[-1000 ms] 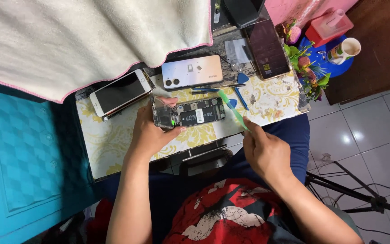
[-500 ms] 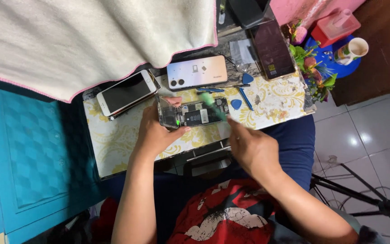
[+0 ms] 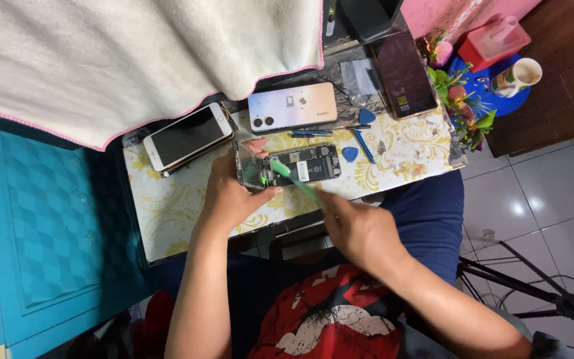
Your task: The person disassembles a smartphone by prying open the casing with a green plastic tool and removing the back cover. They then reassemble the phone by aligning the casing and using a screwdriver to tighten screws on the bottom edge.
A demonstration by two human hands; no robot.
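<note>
An opened phone (image 3: 300, 166) with its insides showing lies on a small patterned table (image 3: 167, 213). My left hand (image 3: 234, 193) grips the phone's left end, thumb along the near edge. My right hand (image 3: 360, 229) holds a green brush-like tool (image 3: 293, 178), whose tip rests on the inside of the phone near its left end. A dark blue tool (image 3: 363, 145) and blue picks (image 3: 350, 154) lie just right of the phone.
A white-framed phone (image 3: 187, 136) and a pale phone lying back up (image 3: 292, 106) sit behind the opened one. A dark phone (image 3: 403, 73) lies at the back right. A white towel (image 3: 134, 60) hangs over the far side. A mug (image 3: 516, 76) stands on a blue plate.
My right hand has moved left and brought the green tool from beside the phone onto its inside. My left hand stays on the phone's left end.
</note>
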